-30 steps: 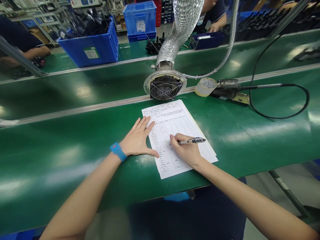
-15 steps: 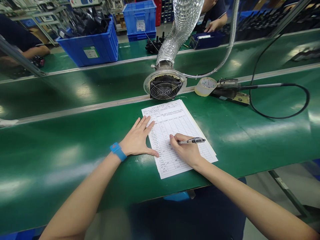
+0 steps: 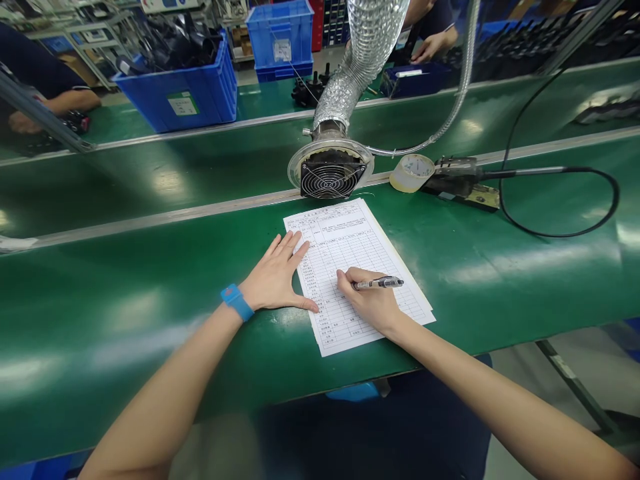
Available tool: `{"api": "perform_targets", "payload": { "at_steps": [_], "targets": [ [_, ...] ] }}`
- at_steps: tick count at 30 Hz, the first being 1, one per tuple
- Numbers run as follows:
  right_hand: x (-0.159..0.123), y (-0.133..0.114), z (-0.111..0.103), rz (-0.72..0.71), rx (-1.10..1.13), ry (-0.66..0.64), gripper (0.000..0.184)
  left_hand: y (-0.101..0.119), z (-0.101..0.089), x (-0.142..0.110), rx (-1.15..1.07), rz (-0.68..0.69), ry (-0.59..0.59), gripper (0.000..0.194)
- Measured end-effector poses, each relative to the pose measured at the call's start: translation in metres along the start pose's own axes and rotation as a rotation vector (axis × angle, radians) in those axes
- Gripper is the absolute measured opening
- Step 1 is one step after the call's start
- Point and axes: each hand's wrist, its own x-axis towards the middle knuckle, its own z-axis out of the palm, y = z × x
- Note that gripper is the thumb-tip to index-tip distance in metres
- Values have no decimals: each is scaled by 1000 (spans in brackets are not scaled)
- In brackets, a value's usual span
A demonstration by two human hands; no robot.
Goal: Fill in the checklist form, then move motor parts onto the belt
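Note:
A printed form (image 3: 345, 247) with a ruled table lies on the green work surface, with at least one more sheet showing under its right edge. My left hand (image 3: 280, 275) lies flat with fingers spread, its fingertips and thumb on the form's left edge; a blue wristband (image 3: 237, 303) circles that wrist. My right hand (image 3: 369, 300) rests on the middle of the form, fingers closed round a pen (image 3: 379, 283). The pen slants up to the right. Its writing tip is hidden behind my fingers.
Just beyond the form sits a round fan (image 3: 330, 180) on a silver duct (image 3: 345, 80). A tape roll (image 3: 412, 173) and a dark tool with a black cable (image 3: 570, 169) lie right. A filled blue crate (image 3: 180, 93) stands behind; co-workers' hands show at the far bench.
My right hand and the pen have shifted slightly left on the form, and the pen's upper end has moved a little left too. My left hand stays in place.

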Motion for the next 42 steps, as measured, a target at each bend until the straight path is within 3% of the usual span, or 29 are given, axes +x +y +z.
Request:
{"api": "perform_targets", "payload": {
  "at_steps": [36, 42],
  "targets": [
    [-2, 2, -1, 30, 25, 99, 47, 1, -1, 0, 3, -5, -2, 126],
    [-3, 0, -2, 9, 25, 35, 46, 2, -2, 0, -1, -2, -5, 127]
  ]
}}
